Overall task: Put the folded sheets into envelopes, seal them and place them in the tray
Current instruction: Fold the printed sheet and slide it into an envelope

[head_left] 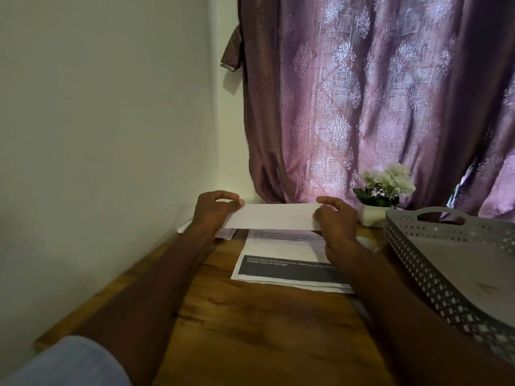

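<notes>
A white envelope [274, 216] is held level above the wooden table [250, 316], in front of me. My left hand [214, 208] pinches its left end and my right hand [338, 221] pinches its right end. Under the envelope lies a stack of folded printed sheets [287, 263] with a dark band of text. More white paper [186, 225] shows behind my left wrist, mostly hidden. The grey perforated tray [446, 260] stands at the right of the table; the part of its floor that I see holds nothing.
A small white pot of pale flowers [381, 196] stands at the back, between the envelope and the tray. A purple patterned curtain [376, 93] hangs behind the table. A cream wall [97, 121] runs along the table's left edge.
</notes>
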